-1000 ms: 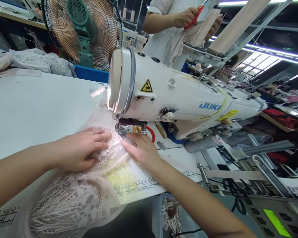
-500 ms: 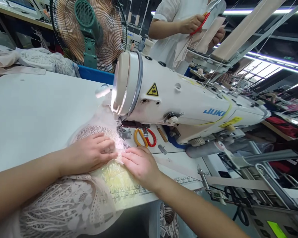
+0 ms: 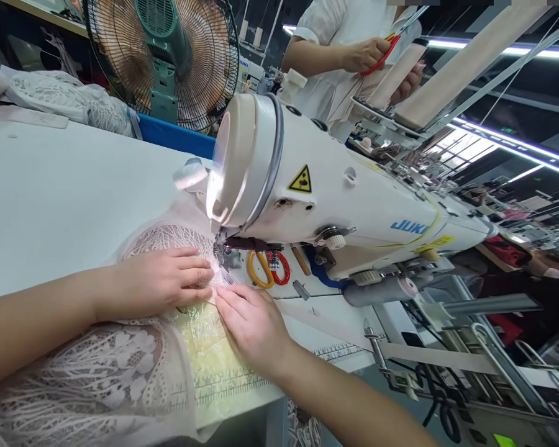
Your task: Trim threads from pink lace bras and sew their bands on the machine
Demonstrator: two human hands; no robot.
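Pale pink lace fabric (image 3: 116,366) lies under the presser foot (image 3: 220,253) of a white sewing machine (image 3: 354,198) and drapes over the table's front edge. My left hand (image 3: 161,279) rests flat on the lace left of the needle, fingers stretched out. Just in front of the foot, my right hand (image 3: 251,323) has thumb and fingers pressed together on the fabric's edge, its fingertips close to the left hand's. The stitching point is partly hidden by the machine parts.
Behind the needle lie scissors with yellow (image 3: 259,270) and red (image 3: 284,270) handles. A measuring tape (image 3: 228,385) runs along the table's front edge. A fan (image 3: 163,68) stands behind a blue bin (image 3: 177,131). Across the machine, a co-worker's hand (image 3: 368,56) holds red-handled scissors.
My left hand's fingers have straightened from a more curled pose and lie flatter on the lace. The right hand stays at the fabric edge. The camera view has shifted slightly.
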